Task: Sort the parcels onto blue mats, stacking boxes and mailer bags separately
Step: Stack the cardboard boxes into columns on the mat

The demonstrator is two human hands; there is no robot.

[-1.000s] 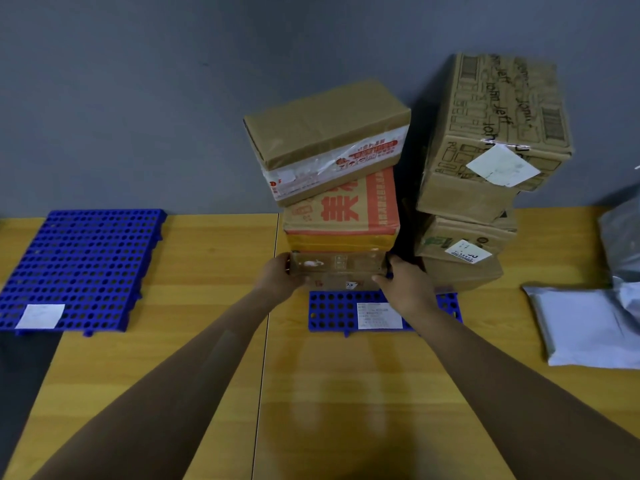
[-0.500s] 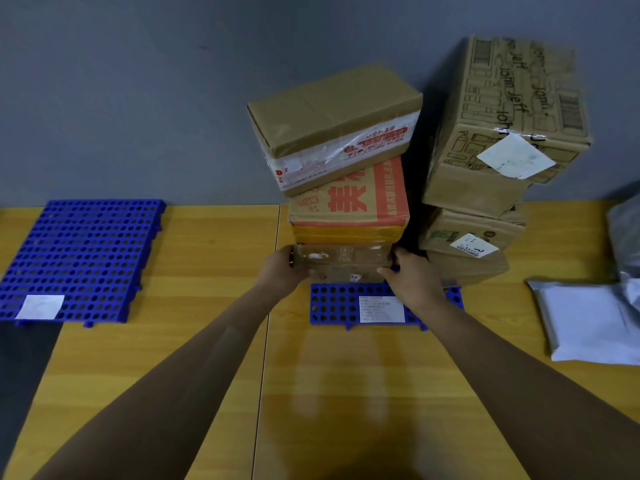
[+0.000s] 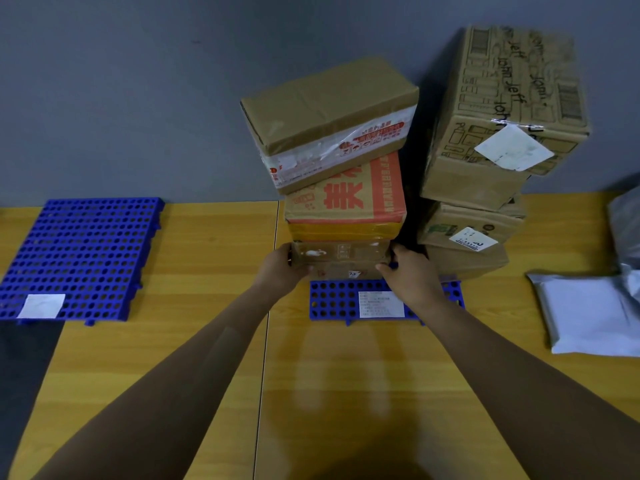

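Head view, bottom box (image 3: 341, 259) between the fingers (image 3: 389, 270), left hand (image 3: 277, 270) and right hand (image 3: 412, 273) gripping its ends

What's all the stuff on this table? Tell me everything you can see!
Mats: two, blue; one at the left, one in the middle under boxes.
Boxes: six, brown cardboard; two stacks of three side by side by the wall, left stack and right stack.
Mailer bags: two; a white one lying flat at the right, a grey one at the right edge.
Labels: two, white; one on each mat.
Table: one, yellow wood.
Wall: one, grey.
Hands: two; left hand and right hand grip the bottom box of the left stack.
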